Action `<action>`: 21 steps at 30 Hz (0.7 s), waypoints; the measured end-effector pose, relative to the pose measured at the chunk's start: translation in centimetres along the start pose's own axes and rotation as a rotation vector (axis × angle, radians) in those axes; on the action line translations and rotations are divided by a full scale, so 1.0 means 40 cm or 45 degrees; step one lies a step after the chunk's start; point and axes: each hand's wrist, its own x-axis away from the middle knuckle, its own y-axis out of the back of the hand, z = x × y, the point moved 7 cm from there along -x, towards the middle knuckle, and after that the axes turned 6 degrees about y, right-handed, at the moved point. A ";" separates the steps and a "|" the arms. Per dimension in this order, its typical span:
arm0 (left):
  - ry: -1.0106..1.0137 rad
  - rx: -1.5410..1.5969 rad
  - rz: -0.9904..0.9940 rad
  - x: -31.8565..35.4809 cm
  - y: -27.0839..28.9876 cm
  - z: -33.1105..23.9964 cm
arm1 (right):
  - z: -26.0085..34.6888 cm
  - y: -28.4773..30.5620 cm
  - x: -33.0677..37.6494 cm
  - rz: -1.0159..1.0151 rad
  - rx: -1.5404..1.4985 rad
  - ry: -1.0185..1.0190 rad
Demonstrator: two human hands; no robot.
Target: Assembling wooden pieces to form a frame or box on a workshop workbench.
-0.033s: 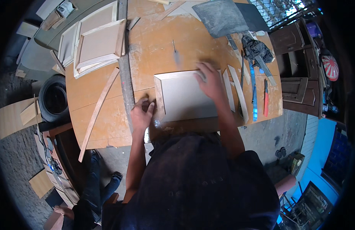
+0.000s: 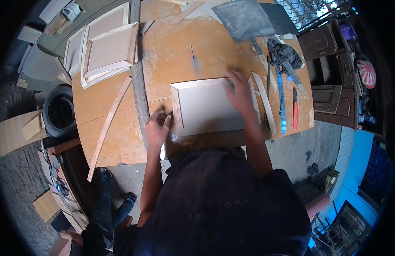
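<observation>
In front of me on the table lies a flat pale panel [image 2: 206,109] with light wooden strips along its left and far edges. My left hand [image 2: 158,127] rests beside the panel's left strip, fingers bent and thumb apart, with nothing visible in it. Over the panel's far right part is my right hand [image 2: 241,94], its fingers smeared by motion; whether they hold anything cannot be made out. Beyond the panel lies a thin-shafted tool [image 2: 193,57] with a blurred greyish handle. Just right of the panel are loose wooden strips [image 2: 264,102].
Framed panels [image 2: 110,49] are stacked at the far left, near a long wooden strip [image 2: 108,128] overhanging the table edge. On the right lie a red-handled tool [image 2: 295,113], a blue strip [image 2: 282,102] and a crumpled black bag [image 2: 285,54]. Another person's legs [image 2: 105,196] show at lower left.
My right hand has shifted slightly right over the panel's far right part. My left hand stays in place beside the left strip.
</observation>
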 end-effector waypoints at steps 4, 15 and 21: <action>-0.019 0.105 0.003 -0.003 -0.023 0.014 | -0.134 0.143 0.133 -0.179 0.187 -0.170; -0.121 0.076 -0.004 -0.011 -0.027 -0.008 | -0.187 0.155 0.277 0.058 0.499 -0.615; -0.090 0.156 0.014 0.020 -0.039 0.013 | -0.177 0.155 0.276 0.047 0.393 -0.771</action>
